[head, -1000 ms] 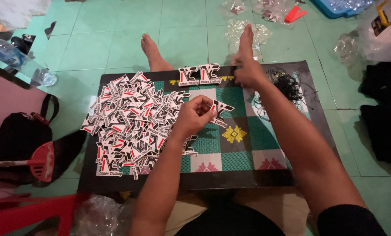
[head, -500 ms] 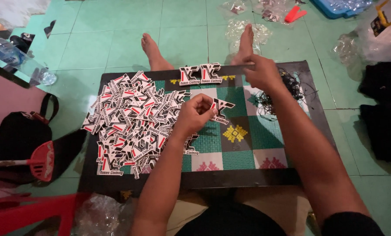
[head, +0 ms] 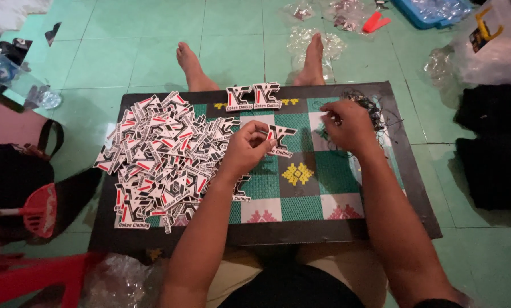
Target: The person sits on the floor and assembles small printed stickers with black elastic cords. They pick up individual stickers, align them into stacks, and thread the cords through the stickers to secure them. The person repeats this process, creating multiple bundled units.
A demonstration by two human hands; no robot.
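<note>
A low black board (head: 415, 188) with a green chequered cover lies across my legs. A big heap of white, black and red die-cut tags (head: 161, 157) covers its left half. My left hand (head: 247, 149) pinches one such tag (head: 281, 137) near the board's middle. Two more tags (head: 254, 97) lie side by side at the far edge. My right hand (head: 349, 125) rests at a tangle of thin black strings (head: 372, 108) on the board's right side, fingers curled into it.
My bare feet (head: 315, 54) stick out past the board on the green tiled floor. Crumpled clear plastic bags (head: 335, 14), a blue tray (head: 435, 11), a black bag (head: 13, 171) at left, dark cloth (head: 492, 148) at right and a red stool (head: 33, 276) surround me.
My right hand drew back from the board's far edge and came down onto the tangle of black strings. The left hand keeps its tag in about the same place.
</note>
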